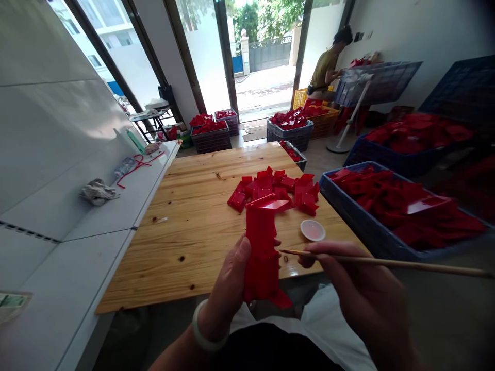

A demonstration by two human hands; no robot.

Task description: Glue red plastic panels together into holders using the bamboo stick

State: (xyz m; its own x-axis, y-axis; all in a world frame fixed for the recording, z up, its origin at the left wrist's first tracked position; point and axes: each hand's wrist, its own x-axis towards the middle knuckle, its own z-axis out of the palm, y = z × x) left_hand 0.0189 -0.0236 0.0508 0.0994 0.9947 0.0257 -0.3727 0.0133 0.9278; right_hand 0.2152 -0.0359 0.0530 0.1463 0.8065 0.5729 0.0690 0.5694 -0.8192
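Observation:
My left hand is closed around a red plastic part, held upright over the near edge of the table, with flared flaps at its top and bottom. Between thumb and fingers, my right hand grips a long thin wooden paintbrush. The brush's fine tip points left and is at the part's right edge; whether it touches I cannot tell. Beyond my right fingers sits a small white dish. A pile of similar red parts lies on the wooden table behind the held one.
A blue crate full of red parts stands right of the table. More filled crates stand on the floor by the glass doors. Along the left, a white ledge carries a crumpled cloth. A person works at the back right.

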